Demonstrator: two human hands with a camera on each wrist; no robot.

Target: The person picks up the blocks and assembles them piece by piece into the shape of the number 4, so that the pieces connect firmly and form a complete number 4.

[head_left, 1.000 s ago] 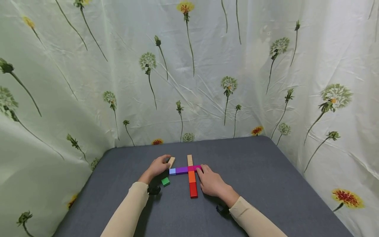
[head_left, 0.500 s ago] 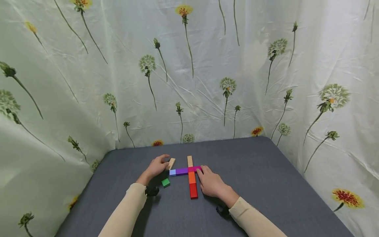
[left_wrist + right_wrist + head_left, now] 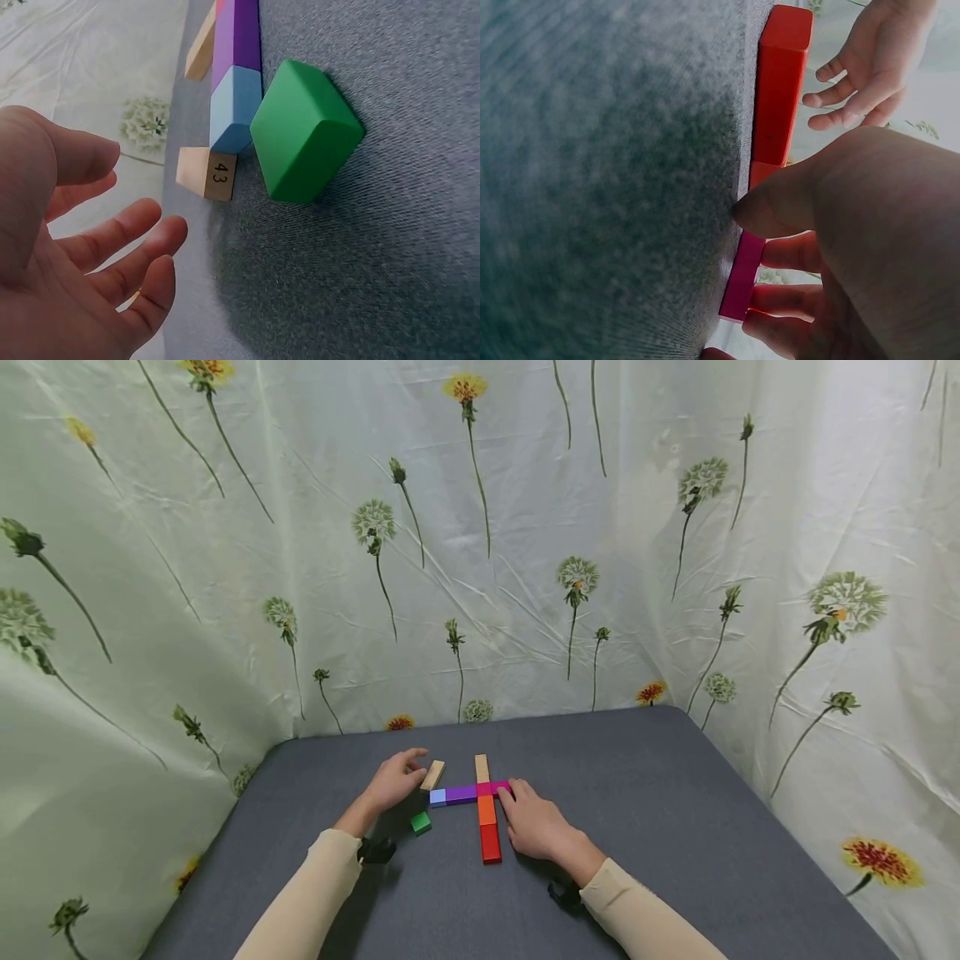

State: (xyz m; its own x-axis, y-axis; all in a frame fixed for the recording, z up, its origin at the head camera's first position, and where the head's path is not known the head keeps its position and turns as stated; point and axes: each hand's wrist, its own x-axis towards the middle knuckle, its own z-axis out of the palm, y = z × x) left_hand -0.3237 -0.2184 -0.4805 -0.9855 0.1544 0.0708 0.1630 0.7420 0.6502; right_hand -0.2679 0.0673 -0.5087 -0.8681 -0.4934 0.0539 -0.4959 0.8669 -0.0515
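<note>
My left hand [image 3: 393, 782] hovers left of a small plain wooden block [image 3: 432, 776], its fingers loosely spread and holding nothing. In the left wrist view, this wooden block [image 3: 207, 173] bears printed digits and lies against the light blue block [image 3: 234, 110]. My right hand [image 3: 537, 820] holds the magenta block [image 3: 500, 787] at the right arm of a cross of blocks; in the right wrist view its fingers [image 3: 784, 298] bend against that block. The cross also has a purple block [image 3: 461, 794], an orange block [image 3: 487, 810], a red block [image 3: 491, 844] and another wooden block [image 3: 482, 767].
A green block [image 3: 421, 822] lies apart, just below the light blue end of the row. Everything lies on a dark grey cloth-covered table [image 3: 615, 777]. A pale curtain [image 3: 517, 635] with dandelion prints surrounds its back and sides.
My left hand has let go of the small wooden block and drawn back to the left, its fingers spreading. The block stays beside the light blue one. My right hand stays in place.
</note>
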